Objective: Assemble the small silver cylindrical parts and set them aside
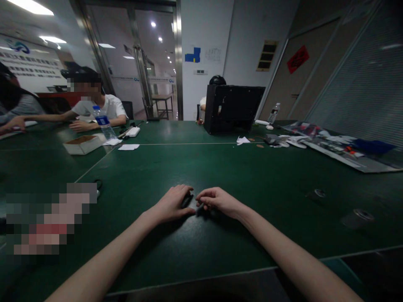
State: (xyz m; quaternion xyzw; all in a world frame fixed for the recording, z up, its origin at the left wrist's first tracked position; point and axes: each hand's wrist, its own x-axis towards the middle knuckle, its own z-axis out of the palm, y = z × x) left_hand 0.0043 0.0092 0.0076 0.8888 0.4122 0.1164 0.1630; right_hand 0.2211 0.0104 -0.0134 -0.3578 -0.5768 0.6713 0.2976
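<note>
Head view: left hand [173, 204] half-open, seemingly empty, right hand [220, 202] in a loosely curled grip, contents I can't tell, small blurry dark thing [199, 209] between them at the desk [176, 163]; loose fingers could drop it.

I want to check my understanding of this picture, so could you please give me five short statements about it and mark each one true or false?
1. The table has a green top. True.
2. The left hand and the right hand are far apart. False: they are close together.
3. The open box is beside the blue-labelled bottle. True.
4. The black case stands left of the open box. False: it stands to the box's right.
5. Two short cylinders are to the right of the right hand. True.
</note>
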